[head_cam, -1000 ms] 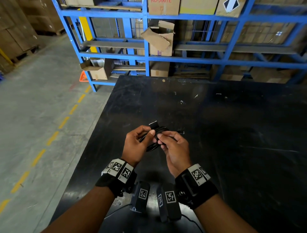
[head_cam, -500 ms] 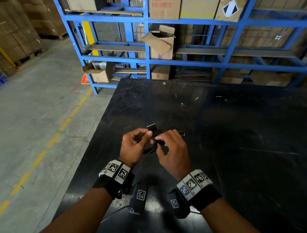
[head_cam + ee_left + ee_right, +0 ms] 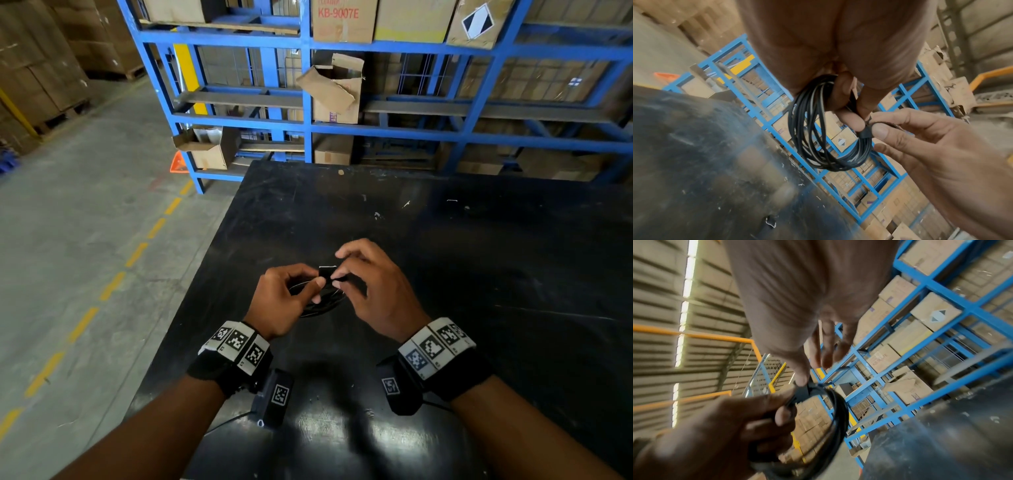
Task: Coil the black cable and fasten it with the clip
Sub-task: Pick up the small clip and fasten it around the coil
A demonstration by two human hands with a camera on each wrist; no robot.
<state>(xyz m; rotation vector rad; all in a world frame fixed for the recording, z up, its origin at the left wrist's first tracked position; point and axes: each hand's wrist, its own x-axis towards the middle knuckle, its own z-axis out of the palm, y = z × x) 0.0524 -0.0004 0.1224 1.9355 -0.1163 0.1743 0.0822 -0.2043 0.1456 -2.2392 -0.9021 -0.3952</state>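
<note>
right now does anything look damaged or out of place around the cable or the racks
One thing: a cardboard box on the blue rack is crumpled, its flap torn open and sagging. The black cable looks fine, coiled in neat loops in the left hand, while the right hand pinches the clip.

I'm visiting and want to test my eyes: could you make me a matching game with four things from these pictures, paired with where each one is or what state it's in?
Things:
1. cable
2. clip
3. left hand
4. torn box

Places or states:
A. sits on the blue shelf behind the table
B. wound into a coil, held above the table
C. grips the coil of cable
D. small black piece pinched by the right hand

Right pairs: 1-B, 2-D, 3-C, 4-A
</note>
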